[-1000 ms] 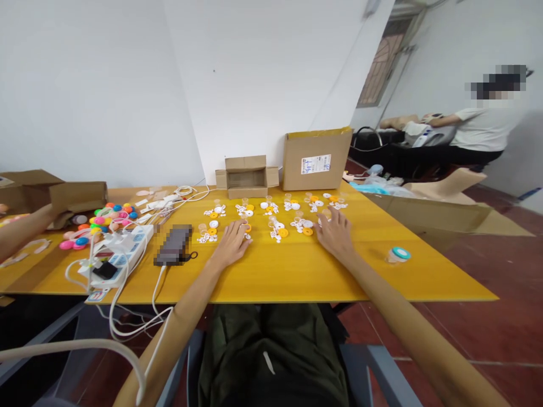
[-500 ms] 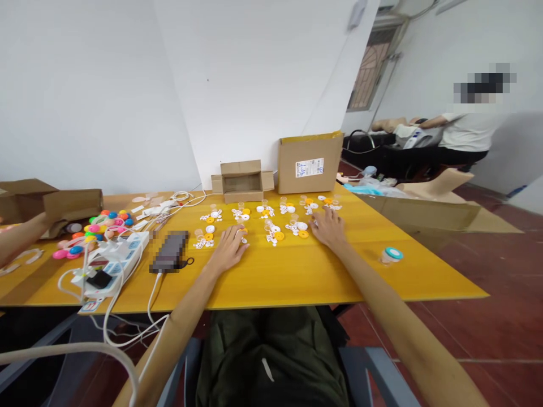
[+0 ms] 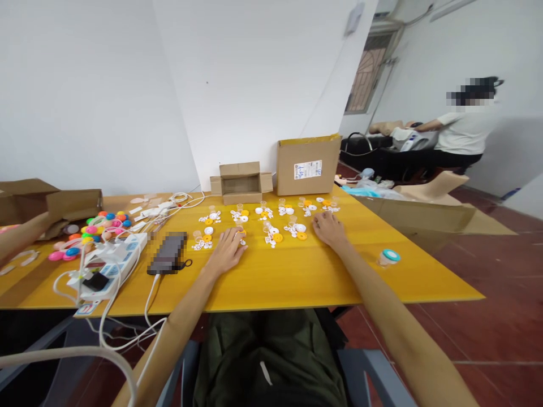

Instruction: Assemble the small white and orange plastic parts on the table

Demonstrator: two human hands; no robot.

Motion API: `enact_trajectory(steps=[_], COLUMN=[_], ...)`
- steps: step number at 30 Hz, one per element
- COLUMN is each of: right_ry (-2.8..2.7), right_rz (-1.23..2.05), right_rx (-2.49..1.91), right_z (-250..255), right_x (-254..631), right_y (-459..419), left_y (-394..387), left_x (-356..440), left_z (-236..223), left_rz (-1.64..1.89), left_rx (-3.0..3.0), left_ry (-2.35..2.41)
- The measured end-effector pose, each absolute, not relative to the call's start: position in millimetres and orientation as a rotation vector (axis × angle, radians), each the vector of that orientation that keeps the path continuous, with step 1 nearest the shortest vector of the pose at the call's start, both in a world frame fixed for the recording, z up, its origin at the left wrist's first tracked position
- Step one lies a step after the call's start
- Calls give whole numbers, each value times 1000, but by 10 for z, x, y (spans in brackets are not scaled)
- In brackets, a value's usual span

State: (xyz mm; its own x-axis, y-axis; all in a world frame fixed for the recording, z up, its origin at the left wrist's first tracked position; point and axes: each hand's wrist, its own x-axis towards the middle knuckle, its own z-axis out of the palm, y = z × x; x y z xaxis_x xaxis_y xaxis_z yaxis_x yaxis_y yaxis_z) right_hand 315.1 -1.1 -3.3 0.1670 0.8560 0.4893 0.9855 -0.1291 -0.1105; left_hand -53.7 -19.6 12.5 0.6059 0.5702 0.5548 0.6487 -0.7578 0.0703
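Observation:
My left hand (image 3: 227, 249) rests on the yellow table (image 3: 271, 282) with its fingers stretched forward. Its fingertips lie over a small group of parts, partly hiding an orange piece. To the right, my right hand (image 3: 330, 230) lies palm down with loosely bent fingers, beside a white disc and an orange ring (image 3: 301, 236). I see nothing held in either hand. Between the hands is another group with an orange ring (image 3: 278, 238), white pieces and a small clear cup (image 3: 267, 226). Similar groups of white gear-like pieces, discs and clear cups stand in two rows.
A clear jar with a teal lid (image 3: 391, 255) stands at the right. Behind are a small open carton (image 3: 241, 198) and a larger box (image 3: 307, 167). At left lie a phone (image 3: 168, 253), a power strip (image 3: 121, 271), cables and colourful balls (image 3: 102, 226). Another person's arm (image 3: 23, 237) reaches in.
My right hand has drawn back slightly and its fingers have bent in from a wider spread. My left hand stays at the same parts. The whole view has shifted a little.

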Motion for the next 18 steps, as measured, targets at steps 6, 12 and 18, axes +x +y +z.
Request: enact_trajectory(steps=[6,12,18], right_ry=[-1683,-1603,-1537], right_rz=[-431,-452,-421], right_rx=[-2075,-2057,-2131], right_z=[-63,-102,-146], right_x=[3300,3545,3804], right_y=[22,64,72], left_y=[-192,-196,-204], left_x=[-526,-521,-526], left_z=[115,118,111], left_rz=[-859,-859,-842], left_rx=[-2684,-2681,-2679], left_ry=[-1020,-1017,-1044])
